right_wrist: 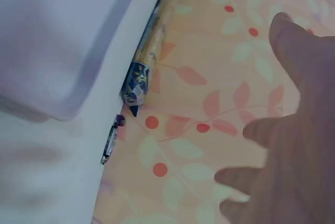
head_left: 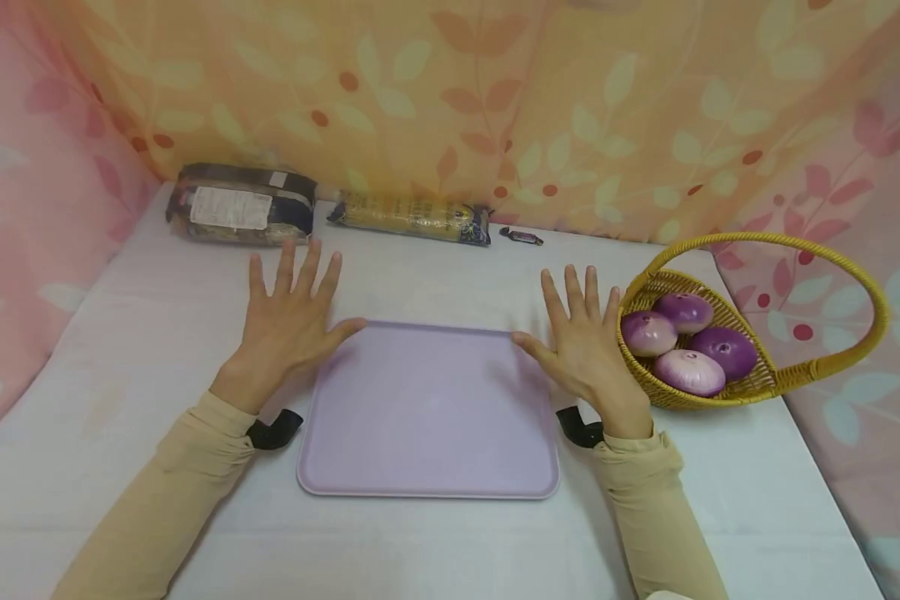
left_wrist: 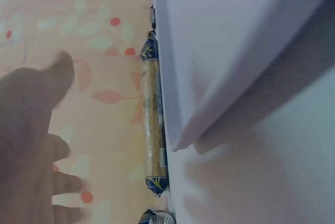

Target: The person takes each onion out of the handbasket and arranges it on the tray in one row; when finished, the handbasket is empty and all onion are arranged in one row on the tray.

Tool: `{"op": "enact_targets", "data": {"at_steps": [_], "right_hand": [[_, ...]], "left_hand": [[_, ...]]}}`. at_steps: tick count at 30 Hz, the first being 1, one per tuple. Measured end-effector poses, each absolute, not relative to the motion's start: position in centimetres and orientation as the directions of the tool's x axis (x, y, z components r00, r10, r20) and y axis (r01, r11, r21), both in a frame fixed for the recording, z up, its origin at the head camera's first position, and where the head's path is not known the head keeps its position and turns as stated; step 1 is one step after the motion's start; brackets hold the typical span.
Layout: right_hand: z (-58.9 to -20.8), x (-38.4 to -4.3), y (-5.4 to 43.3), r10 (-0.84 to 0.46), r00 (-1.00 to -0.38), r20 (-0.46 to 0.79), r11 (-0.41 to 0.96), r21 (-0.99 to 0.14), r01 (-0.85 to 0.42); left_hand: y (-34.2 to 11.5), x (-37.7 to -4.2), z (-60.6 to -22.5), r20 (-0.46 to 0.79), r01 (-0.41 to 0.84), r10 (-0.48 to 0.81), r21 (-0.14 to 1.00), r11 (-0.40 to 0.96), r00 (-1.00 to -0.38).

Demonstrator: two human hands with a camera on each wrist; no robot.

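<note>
A pale purple tray (head_left: pixel 429 408) lies flat on the white-covered table between both hands. My left hand (head_left: pixel 288 325), fingers spread and straight, hovers by the tray's far left corner and holds nothing. On the other side my right hand (head_left: pixel 583 350) is spread the same way over the far right corner, its palm bare. Just right of it stands a yellow wicker basket (head_left: pixel 802 375) holding several purple onions (head_left: pixel 723 352). In the left wrist view the left hand (left_wrist: pixel 26 145) shows apart from the tray (left_wrist: pixel 172 77); the right wrist view shows the right hand (right_wrist: pixel 303 124) likewise apart.
Along the back edge lie a dark plastic package (head_left: pixel 240 208) with a white label, a yellow packet (head_left: pixel 412 218) with dark blue ends, and a small wrapped candy (head_left: pixel 521 237). Floral curtains (head_left: pixel 450 100) enclose the table at the back and sides. The basket's tall handle (head_left: pixel 873 292) leans right.
</note>
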State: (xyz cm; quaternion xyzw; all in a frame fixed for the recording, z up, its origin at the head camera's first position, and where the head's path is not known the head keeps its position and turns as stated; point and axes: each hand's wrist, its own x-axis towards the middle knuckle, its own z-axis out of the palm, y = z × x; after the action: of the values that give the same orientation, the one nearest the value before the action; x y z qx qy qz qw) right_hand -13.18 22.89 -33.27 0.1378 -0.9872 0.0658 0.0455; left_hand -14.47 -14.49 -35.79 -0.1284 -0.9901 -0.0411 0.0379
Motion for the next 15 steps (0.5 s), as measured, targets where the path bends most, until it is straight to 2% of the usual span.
{"op": "enact_targets", "data": {"at_steps": [4, 6, 8, 11, 13, 15], "right_hand": [[-32.0, -12.9, 23.6, -0.228, -0.896, 0.382, 0.932, -0.182, -0.315], [-31.2, -12.6, 24.3, -0.148, -0.852, 0.502, 0.929, -0.225, -0.294], [-30.3, -12.2, 25.2, -0.036, -0.834, 0.55, 0.936, -0.273, -0.221], [-28.8, -11.5, 27.2, 0.149, -0.884, 0.442, 0.945, -0.328, -0.005], [-28.2, -11.3, 28.6, 0.243, -0.931, 0.274, 0.932, -0.33, 0.146], [-28.1, -11.3, 30.0, 0.286, -0.956, 0.068, 0.925, -0.281, 0.257]], "left_hand": [[-14.5, -14.4, -35.5, 0.145, 0.27, 0.249, 0.145, 0.952, -0.957], [-14.6, -14.4, -35.5, 0.172, 0.286, 0.256, 0.185, 0.94, -0.951], [-14.6, -14.5, -35.5, 0.156, 0.29, 0.259, 0.23, 0.929, -0.953], [-14.8, -14.7, -35.9, 0.061, 0.287, 0.282, 0.301, 0.91, -0.958], [-15.0, -14.9, -36.2, -0.004, 0.278, 0.297, 0.346, 0.896, -0.955], [-15.2, -15.0, -36.7, -0.039, 0.276, 0.313, 0.38, 0.883, -0.949]]}}
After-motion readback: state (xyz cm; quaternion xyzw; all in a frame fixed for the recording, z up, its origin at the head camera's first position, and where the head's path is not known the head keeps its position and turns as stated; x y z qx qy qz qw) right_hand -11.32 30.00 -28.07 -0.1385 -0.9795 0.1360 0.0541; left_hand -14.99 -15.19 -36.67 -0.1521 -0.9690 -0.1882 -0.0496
